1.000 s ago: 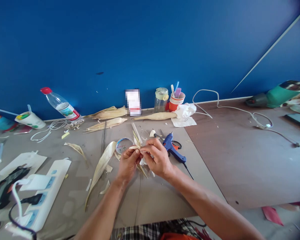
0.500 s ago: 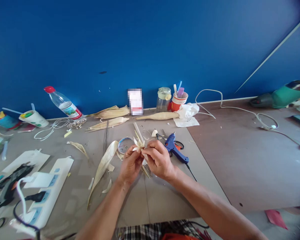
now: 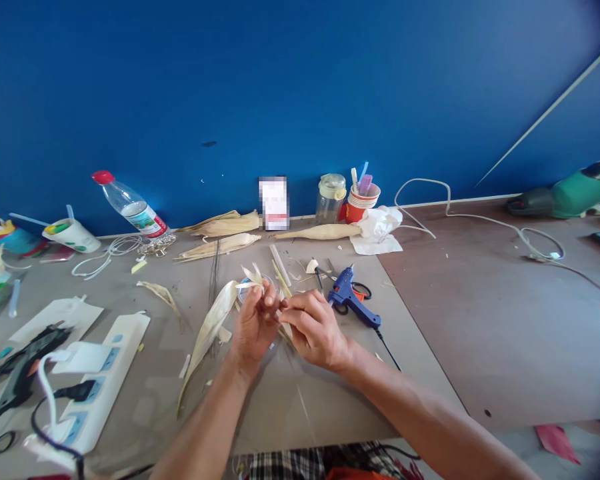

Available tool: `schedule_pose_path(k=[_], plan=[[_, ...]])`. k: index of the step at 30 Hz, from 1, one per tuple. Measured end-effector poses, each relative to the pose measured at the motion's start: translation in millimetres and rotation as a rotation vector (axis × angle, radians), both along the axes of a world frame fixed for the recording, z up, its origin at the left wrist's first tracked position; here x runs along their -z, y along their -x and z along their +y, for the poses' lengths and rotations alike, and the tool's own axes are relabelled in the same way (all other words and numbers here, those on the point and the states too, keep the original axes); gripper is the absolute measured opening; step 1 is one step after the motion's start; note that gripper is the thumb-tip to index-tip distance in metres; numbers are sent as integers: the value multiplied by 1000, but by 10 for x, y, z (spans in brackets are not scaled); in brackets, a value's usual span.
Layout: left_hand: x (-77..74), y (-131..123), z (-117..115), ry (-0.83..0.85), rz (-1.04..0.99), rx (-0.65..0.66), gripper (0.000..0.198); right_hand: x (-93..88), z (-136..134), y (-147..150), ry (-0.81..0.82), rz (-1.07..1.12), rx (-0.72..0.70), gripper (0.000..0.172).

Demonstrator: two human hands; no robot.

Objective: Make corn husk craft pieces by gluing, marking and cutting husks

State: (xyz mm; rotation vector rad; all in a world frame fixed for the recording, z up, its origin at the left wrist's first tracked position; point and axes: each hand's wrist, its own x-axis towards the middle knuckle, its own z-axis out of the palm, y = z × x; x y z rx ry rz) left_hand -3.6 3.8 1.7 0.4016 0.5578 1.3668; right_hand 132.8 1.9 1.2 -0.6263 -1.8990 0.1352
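Observation:
Pinched in my left hand (image 3: 256,327) is a small flower-like piece of pale dried corn husk (image 3: 253,275), its pointed tips sticking up above the fingers. My right hand (image 3: 316,328) is close beside it, thumb and fingers pressed together; whatever they grip is too small or hidden to name. Behind the hands lies a translucent stick (image 3: 281,264). A blue glue gun (image 3: 355,301) rests just right of my right hand, in front of scissors (image 3: 364,289). Partly covered by my left hand is a roll of tape (image 3: 242,291). One long corn husk (image 3: 207,337) lies left of it.
More husks (image 3: 220,247) lie along the blue wall, near a tilted bottle (image 3: 135,210), a phone-like panel (image 3: 275,203), a jar (image 3: 331,199) and a red paper cup (image 3: 361,203). At left are a power strip (image 3: 105,387) and a black tool (image 3: 33,367). A white cable (image 3: 485,219) trails right.
My hands have drawn slightly apart. My left hand has tilted up and left with the husk flower, while my right hand has moved a little downward. The view has shifted slightly.

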Motion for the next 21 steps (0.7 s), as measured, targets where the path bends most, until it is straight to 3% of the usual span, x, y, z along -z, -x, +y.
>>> schedule_pose_path(k=[6,10,15,21], plan=[[21,41,21,-6,69,19,17,-86,71,-57,425,340,-42,7],[37,-25,5,-32,204,11,20,-132,123,-86,634,424,-91,6],[57,-53,-13,-72,347,13,21,-151,105,-69,650,424,-154,5],[111,-78,-24,-94,484,1,30,-176,96,-60,598,310,-104,10]])
